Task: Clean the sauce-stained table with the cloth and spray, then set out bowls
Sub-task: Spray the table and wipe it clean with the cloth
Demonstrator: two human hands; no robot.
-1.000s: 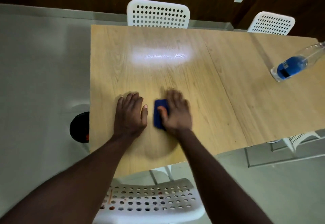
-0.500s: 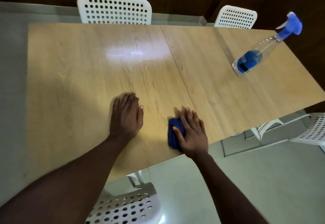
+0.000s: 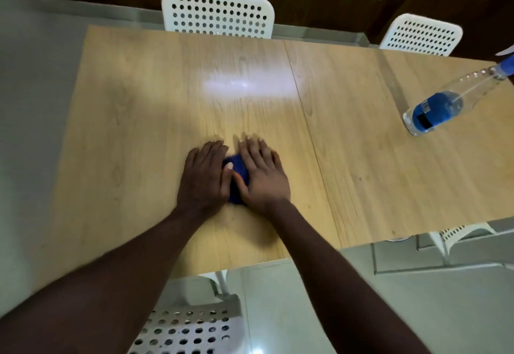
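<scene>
A blue cloth [image 3: 237,171] lies on the light wooden table [image 3: 139,108], mostly covered by my hands. My right hand [image 3: 262,175] presses flat on the cloth with straight fingers. My left hand [image 3: 204,178] lies flat on the table right beside it, its thumb touching the cloth's left edge. A clear spray bottle [image 3: 445,103] with a blue label and blue nozzle stands at the far right of the table, well away from both hands. No sauce stain or bowl is visible.
Two white perforated chairs [image 3: 218,12] [image 3: 421,35] stand behind the table's far edge. Another white chair [image 3: 183,328] is below the near edge, and a fourth [image 3: 456,235] is at the right. Grey floor lies left and right of the table.
My right hand has slid the cloth left across the table until it meets my left hand. My left hand stays planted. The view has shifted left.
</scene>
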